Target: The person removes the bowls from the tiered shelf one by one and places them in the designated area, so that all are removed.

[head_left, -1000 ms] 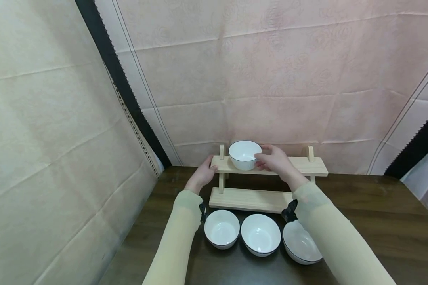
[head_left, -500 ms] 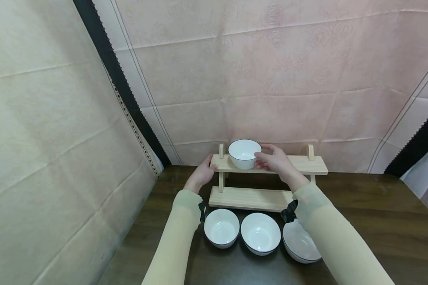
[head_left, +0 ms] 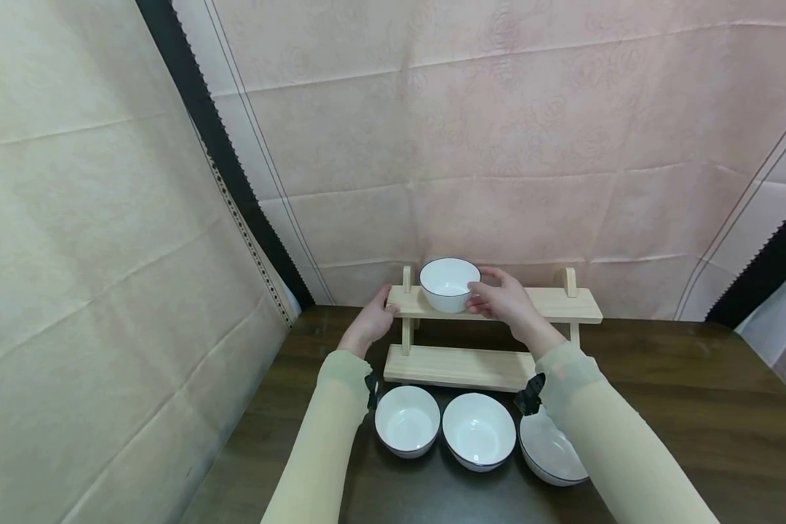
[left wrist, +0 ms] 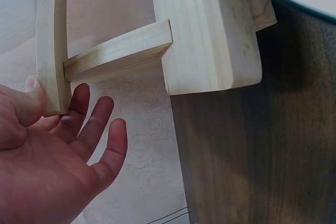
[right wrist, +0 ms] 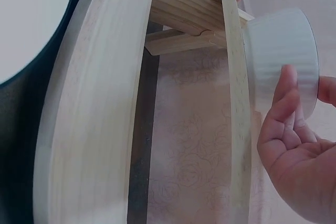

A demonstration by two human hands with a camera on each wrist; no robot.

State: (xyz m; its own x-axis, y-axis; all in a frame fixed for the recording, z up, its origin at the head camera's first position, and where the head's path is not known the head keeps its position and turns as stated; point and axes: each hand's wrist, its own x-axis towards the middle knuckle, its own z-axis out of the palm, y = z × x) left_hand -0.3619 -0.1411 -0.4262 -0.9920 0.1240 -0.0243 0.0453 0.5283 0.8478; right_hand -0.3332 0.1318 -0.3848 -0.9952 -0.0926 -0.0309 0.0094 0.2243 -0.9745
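Observation:
A white bowl with a dark rim (head_left: pixel 447 280) sits upright on the left part of the upper board of a two-tier wooden rack (head_left: pixel 544 304). My right hand (head_left: pixel 506 300) holds this bowl by its right side; the right wrist view shows curled fingers (right wrist: pixel 286 90) against its wall and another digit at the rim. With my left hand (head_left: pixel 370 320) I grip the left end of the upper board. In the left wrist view the thumb (left wrist: pixel 34 95) presses one face of that board, while several fingers spread loosely beyond it.
In front of the rack, three more white bowls stand in a row on the dark wooden table (head_left: pixel 681 407): a left bowl (head_left: pixel 407 421), a middle bowl (head_left: pixel 479 431) and a right bowl (head_left: pixel 550 447) partly behind my right sleeve. A pale cloth (head_left: pixel 530 145) hangs behind.
My right wrist has shifted slightly to the left and down. The bowl on the rack and my left hand keep their places.

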